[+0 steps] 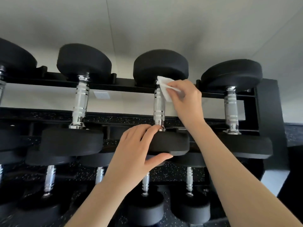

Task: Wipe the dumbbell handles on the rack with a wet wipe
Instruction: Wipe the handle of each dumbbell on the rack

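We take the rack (268, 112) as our landmark; on its top tier, third from the left, sits the dumbbell (164, 102) we are cleaning, its long axis running front to back across the rails, one head toward the wall, the other toward us; our left hand (136, 149) grips the near head, thumb beneath, to steady it; our right hand (185, 99) pinches the wet wipe (165, 89) against the far end of the chrome handle (159, 105); we judge it best to wrap the wipe round the handle and draw it along the axis toward us, twisting so the knurled bands get covered
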Action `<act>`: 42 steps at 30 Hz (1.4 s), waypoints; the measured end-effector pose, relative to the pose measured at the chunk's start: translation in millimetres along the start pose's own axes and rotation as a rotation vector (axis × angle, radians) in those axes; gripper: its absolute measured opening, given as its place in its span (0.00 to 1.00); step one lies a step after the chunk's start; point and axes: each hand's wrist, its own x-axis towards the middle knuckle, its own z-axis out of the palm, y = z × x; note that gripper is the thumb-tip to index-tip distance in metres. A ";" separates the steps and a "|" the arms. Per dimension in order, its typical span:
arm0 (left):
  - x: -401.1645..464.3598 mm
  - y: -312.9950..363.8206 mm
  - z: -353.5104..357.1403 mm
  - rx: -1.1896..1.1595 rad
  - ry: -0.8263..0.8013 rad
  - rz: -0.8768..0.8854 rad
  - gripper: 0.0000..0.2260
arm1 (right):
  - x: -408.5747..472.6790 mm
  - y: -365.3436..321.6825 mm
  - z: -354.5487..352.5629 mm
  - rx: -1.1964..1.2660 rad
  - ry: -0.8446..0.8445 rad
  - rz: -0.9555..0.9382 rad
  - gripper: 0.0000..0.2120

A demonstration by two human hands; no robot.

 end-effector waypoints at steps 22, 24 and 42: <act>0.4 -2.5 9.3 -0.055 0.047 -0.031 0.29 | 19.2 -9.4 31.2 0.091 0.087 0.169 0.04; 0.0 -2.4 8.8 -0.057 0.045 -0.032 0.29 | 19.8 -13.0 31.9 0.062 0.044 0.189 0.04; -3.2 -4.7 6.8 -0.177 0.051 -0.049 0.28 | -21.6 -24.4 -17.6 -0.186 -0.617 0.279 0.05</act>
